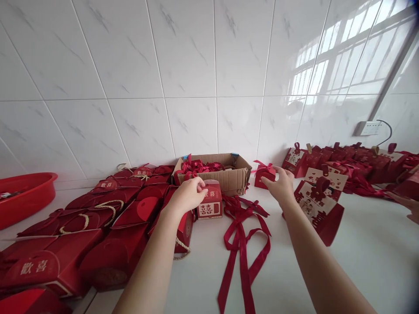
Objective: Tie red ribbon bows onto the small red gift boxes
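My left hand (pixel 191 194) has its fingers curled at the upper left corner of a red and white gift box (pixel 210 209) with Chinese characters, standing on the white counter. Part of the box's top is behind the fingers. My right hand (pixel 282 185) is at a small red gift box (pixel 261 179) topped with a ribbon bow, thumb across its front and the other fingers at its right side. Between my forearms lie long loose dark-red ribbons (pixel 240 244). Behind the left-hand box, a cardboard box (pixel 232 181) holds more red ribbon.
Rows of red gift boxes (pixel 127 235) with rope handles fill the left. A red basin (pixel 29 196) stands beyond them. On the right are bags with printed cards (pixel 316 209) and many small red boxes (pixel 347 159). Another person's hand (pixel 407 207) shows at the right edge.
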`<state>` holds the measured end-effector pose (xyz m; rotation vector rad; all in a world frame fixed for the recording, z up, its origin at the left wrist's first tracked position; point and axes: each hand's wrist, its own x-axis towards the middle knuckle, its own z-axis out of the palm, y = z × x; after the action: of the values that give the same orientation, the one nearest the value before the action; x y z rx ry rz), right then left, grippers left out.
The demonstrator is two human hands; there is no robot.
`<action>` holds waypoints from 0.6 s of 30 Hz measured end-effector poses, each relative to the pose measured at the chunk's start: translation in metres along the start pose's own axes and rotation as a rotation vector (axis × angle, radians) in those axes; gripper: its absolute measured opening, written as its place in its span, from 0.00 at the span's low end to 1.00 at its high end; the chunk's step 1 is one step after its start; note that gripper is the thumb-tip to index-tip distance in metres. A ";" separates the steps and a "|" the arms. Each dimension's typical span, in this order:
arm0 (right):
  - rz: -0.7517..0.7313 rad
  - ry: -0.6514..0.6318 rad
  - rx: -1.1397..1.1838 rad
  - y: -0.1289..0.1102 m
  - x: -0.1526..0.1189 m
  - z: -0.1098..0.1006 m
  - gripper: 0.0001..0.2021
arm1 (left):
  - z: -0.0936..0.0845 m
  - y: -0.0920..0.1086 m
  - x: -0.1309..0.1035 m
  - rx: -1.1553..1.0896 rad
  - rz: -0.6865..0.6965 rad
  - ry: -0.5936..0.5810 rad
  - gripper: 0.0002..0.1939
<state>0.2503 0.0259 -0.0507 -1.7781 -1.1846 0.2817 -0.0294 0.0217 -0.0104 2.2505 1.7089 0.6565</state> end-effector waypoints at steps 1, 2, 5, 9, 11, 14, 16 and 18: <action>-0.047 -0.072 -0.055 0.000 0.001 0.002 0.28 | 0.000 0.000 0.000 0.013 -0.001 -0.007 0.10; -0.090 -0.158 -0.096 0.001 0.001 0.005 0.25 | 0.001 0.000 0.000 0.030 -0.001 -0.015 0.10; -0.175 -0.438 -0.157 0.003 -0.003 0.017 0.16 | 0.002 0.003 -0.002 0.088 -0.011 -0.060 0.12; -0.217 -0.735 -0.302 0.009 -0.014 0.036 0.15 | 0.003 0.004 -0.004 0.125 -0.026 -0.116 0.15; -0.205 -0.811 -0.384 0.011 -0.018 0.044 0.18 | 0.003 0.003 -0.004 0.127 -0.014 -0.108 0.15; -0.185 -0.808 -0.495 0.014 -0.021 0.049 0.15 | 0.003 0.001 -0.003 0.113 0.000 -0.096 0.17; -0.179 -0.767 -0.544 0.014 -0.020 0.049 0.10 | 0.004 0.001 -0.003 0.099 -0.004 -0.111 0.20; -0.174 -0.737 -0.564 0.013 -0.018 0.047 0.07 | 0.005 0.002 -0.004 0.095 -0.008 -0.135 0.22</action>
<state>0.2198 0.0377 -0.0912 -2.0992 -2.0904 0.5718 -0.0262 0.0181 -0.0152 2.2921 1.7160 0.4188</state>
